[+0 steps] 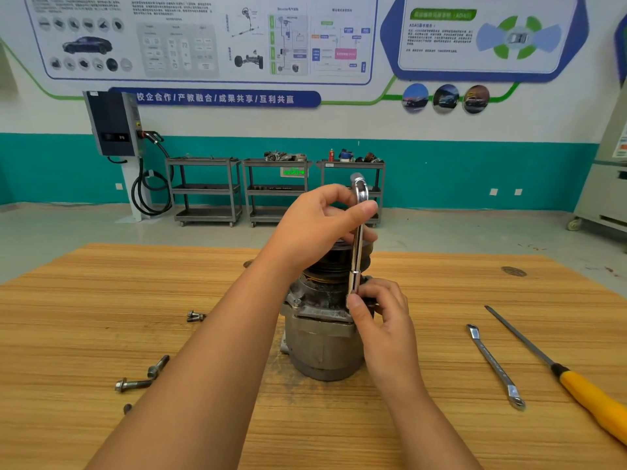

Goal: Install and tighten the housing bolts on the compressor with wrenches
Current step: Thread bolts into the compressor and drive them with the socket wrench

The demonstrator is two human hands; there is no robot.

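A grey metal compressor (322, 344) stands upright on the wooden table (424, 279), its black pulley on top. A chrome wrench (358, 232) stands nearly vertical over the housing flange at the right side. My left hand (319, 228) grips the wrench's upper part near its ring end. My right hand (380, 320) pinches the wrench's lower end against the flange, hiding the bolt there. One bolt head (297, 302) shows on the flange's left. Loose bolts lie at the left: a pair (195, 316), and two longer ones (157, 367) (133, 385).
A second chrome wrench (495, 366) and a yellow-handled screwdriver (576, 385) lie on the table at the right. Another small bolt (127, 408) lies near the left front. Grey shelf carts (276, 191) and a wall charger (113, 123) stand across the room.
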